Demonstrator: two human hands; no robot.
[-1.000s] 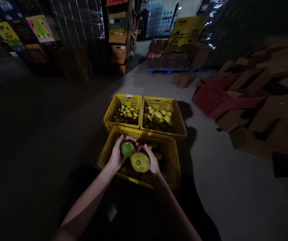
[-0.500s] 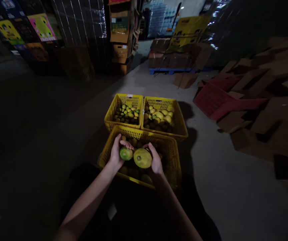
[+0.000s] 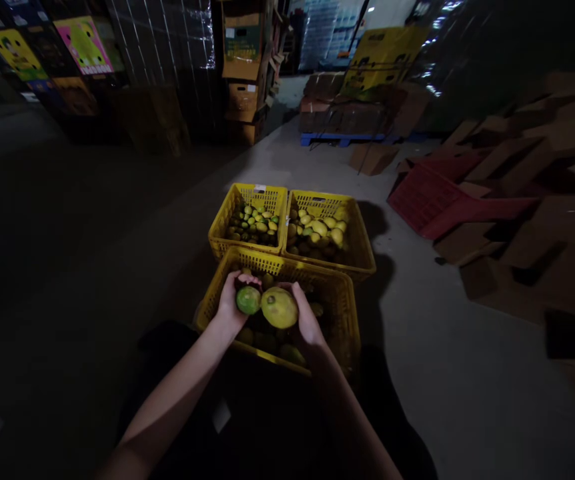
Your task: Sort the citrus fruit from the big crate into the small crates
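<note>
My left hand [image 3: 228,301] is closed around a small green lemon [image 3: 248,301]. My right hand [image 3: 307,315] grips a larger yellow lemon [image 3: 279,308], its stem end turned up toward me. The two fruits are side by side, almost touching, above the near yellow crate [image 3: 340,293]. In that crate more fruit lies in shadow, partly covered by my hands. Behind it stand two yellow crates: the left crate [image 3: 221,217] holds small green and yellow lemons, and the right crate [image 3: 362,240] holds larger, yellower ones.
Flattened cardboard boxes [image 3: 542,247] are heaped on the right, with a red plastic crate [image 3: 432,200] tipped among them. A blue pallet [image 3: 345,139] with boxes stands farther back. Stacked cartons [image 3: 241,60] and wrapped goods line the back; the left side is dark.
Both hands have shifted slightly left and up, still holding the same lemons. The green one has turned, showing a greener side, and the yellow one's stem end has tilted up and left.
</note>
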